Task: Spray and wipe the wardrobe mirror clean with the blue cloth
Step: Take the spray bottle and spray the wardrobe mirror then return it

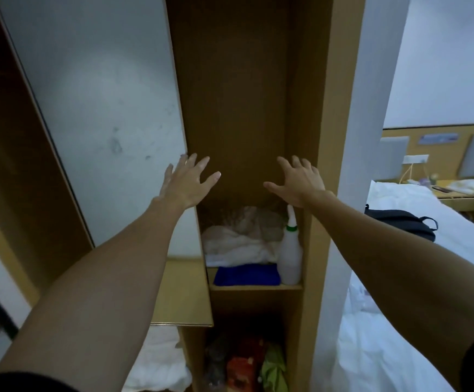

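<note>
Dim room: tall brown wardrobe (pixel 247 80), white-sheeted bed (pixel 399 278) at right, pale wall (pixel 442 66), padded headboard (pixel 394 157) beyond.

We see white bedding (pixel 238 247) bundled on the shelf (pixel 258 287); a black bag (pixel 399 222) lies on the bed (pixel 399 349) at right; coloured packets (pixel 244 366) fill the lower compartment.

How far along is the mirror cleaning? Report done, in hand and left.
Done: nothing visible. The mirror shows smudges. In hand: nothing; the left hand and right hand are open and empty above the shelf. Left: everything. The blue cloth lies folded and the spray bottle stands beside it, both untouched.
</note>
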The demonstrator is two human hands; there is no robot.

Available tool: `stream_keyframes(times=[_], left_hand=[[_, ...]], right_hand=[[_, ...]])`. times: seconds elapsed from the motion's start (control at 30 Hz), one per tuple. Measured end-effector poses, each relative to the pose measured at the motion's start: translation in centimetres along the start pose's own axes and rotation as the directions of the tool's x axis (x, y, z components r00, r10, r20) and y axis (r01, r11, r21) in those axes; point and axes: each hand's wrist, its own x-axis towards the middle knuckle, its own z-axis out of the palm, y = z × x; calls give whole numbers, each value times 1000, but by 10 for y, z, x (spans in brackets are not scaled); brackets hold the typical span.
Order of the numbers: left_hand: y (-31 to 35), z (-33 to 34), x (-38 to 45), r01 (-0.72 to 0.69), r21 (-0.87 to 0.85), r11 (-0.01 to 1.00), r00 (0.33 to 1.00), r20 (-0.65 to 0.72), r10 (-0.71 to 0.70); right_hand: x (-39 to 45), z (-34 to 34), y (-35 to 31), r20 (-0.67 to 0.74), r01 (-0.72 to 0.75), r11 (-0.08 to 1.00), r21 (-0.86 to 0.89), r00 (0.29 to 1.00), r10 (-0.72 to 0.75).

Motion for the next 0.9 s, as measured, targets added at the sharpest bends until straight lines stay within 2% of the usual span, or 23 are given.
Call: stream_keyframes(times=[0.23, 0.3, 0.4, 0.5, 0.6, 0.67, 0.73, 0.77, 0.8, 0.83, 0.9], left_hand=[[-4, 15, -4, -72, -78, 994, 997, -8, 72], [-3, 21, -8, -111, -125, 986, 993, -61, 104], [1, 29, -15, -181, -279, 943, 969, -217, 122], [6, 42, -21, -245, -396, 885, 932, -347, 103], [18, 66, -26, -219, -569, 793, 931, -365, -5], [30, 82, -27, -115, -752, 649, 952, -271, -145], [42, 96, -26, 91, -911, 402, 964, -21, -264], [48, 105, -26, 200, -940, 277, 955, 124, -269], [54, 117, -26, 281, -937, 207, 942, 228, -248], [60, 131, -26, 325, -928, 180, 933, 283, -223], [73, 161, -26, 364, -920, 143, 921, 333, -201]], right_hand=[[-6, 11, -13, 4, -11, 1000, -15, 1000, 11], [-9, 15, -13, 5, -19, 1000, -21, 1000, 19], [-15, 24, -11, 7, -43, 999, -19, 999, 43], [-26, 31, -12, -105, -31, 997, 71, 994, 39], [-39, 40, -14, -201, -16, 978, 207, 978, 58], [-45, 46, -14, -181, -122, 883, 453, 957, 225], [-47, 50, -14, -143, -207, 695, 688, 901, 410], [-47, 50, -13, -117, -236, 636, 734, 879, 462], [-47, 53, -9, -92, -260, 608, 750, 869, 486], [-47, 57, -5, -67, -278, 592, 757, 868, 492], [-46, 67, 6, -35, -292, 556, 778, 864, 503]])
